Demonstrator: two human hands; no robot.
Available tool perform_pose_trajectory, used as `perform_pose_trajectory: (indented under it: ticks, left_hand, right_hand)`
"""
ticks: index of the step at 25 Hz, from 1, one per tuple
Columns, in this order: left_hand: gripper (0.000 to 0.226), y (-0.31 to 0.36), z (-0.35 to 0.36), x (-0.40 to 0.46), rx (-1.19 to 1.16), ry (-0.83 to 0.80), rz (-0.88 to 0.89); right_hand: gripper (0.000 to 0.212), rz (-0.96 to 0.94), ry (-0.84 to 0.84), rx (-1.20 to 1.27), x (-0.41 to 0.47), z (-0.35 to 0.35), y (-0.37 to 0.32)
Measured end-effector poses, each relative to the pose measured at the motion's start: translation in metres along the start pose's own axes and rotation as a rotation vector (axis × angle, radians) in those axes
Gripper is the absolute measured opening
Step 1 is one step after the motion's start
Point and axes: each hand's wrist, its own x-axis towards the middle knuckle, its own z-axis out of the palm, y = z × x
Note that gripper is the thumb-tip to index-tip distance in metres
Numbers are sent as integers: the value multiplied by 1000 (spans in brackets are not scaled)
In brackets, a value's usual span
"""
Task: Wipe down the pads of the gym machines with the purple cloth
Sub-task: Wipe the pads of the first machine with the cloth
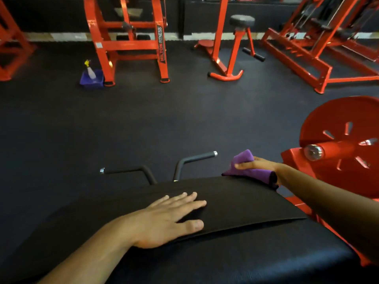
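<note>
1. The purple cloth (249, 170) is at about 3 o'clock of the view, bunched up at the far right corner of the black pad (235, 203). It touches the edge of the pad there.
2. The right hand (259, 165) grips the cloth: the fingers curl around the bunched part, and a folded tail of the cloth lies under the wrist.
3. The left hand (170, 216) lies flat on the pad near 6 o'clock, fingers straight and spread, holding nothing. I judge that it steadies the pad or the body.
4. The cloth looks soft, light and limp, so it will fold and slip inside the hand. It is better to hold it as a thick wad under the palm and press down, not to pinch it by one corner.
5. The pad looks firm and a little smooth, so the cloth should slide over it easily.
6. At 11 o'clock, well apart on the floor, a spray bottle (90, 69) stands in a blue tub (92, 80). A red weight plate (344, 144) is at 3 o'clock, just beside the right hand.
</note>
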Motion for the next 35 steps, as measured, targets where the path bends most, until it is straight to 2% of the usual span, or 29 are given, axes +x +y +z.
perform_pose_trajectory:
  ticks: [4, 5, 7, 10, 12, 14, 16, 17, 18, 20, 25, 30, 32, 34, 35]
  left_hand:
    - [74, -12, -1, 8, -37, -12, 36]
    - [74, -14, -2, 9, -43, -13, 42]
    - [73, -16, -2, 10, -61, -8, 48]
    - [72, -18, -2, 11, -80, -2, 51]
    - [72, -20, -1, 11, -75, 2, 51]
    - [73, -20, 0, 11, -74, 10, 47]
    - [74, -20, 1, 11, -62, 8, 43]
    - [74, -20, 1, 11, -53, 9, 42]
    - [75, -20, 1, 11, -48, 8, 41]
    - [77, -18, 1, 12, -37, 2, 40]
    - [74, -14, 0, 10, -9, -4, 38]
    - [73, -16, -2, 10, -7, -9, 45]
    - [73, -16, -2, 9, -14, -5, 47]
    - [72, -18, -2, 9, -12, -1, 48]
    - [72, -19, -2, 9, -6, 3, 46]
  right_hand:
    - [12, 93, -296, -139, 43, 31, -39]
    - [10, 113, -343, -176, 57, 46, -48]
    - [23, 90, -427, -273, 84, 87, -65]
    - [65, 32, -509, -379, 117, 122, -66]
    - [62, 3, -571, -422, 112, 109, -63]
    - [45, -18, -493, -456, 90, 77, -51]
    - [60, -140, -400, -330, 65, 35, -16]
    - [62, -84, -278, -303, 49, 12, 0]
    - [52, 12, -153, -286, 30, -3, 5]
    - [35, 37, -60, -264, 27, -23, 22]
    - [35, 161, -88, -378, 46, 7, -17]
    - [41, -17, -340, -566, 102, 130, -83]
    - [53, -41, -384, -647, 109, 174, -101]
    - [67, -58, -387, -622, 106, 180, -104]
    - [66, -57, -354, -601, 102, 168, -101]
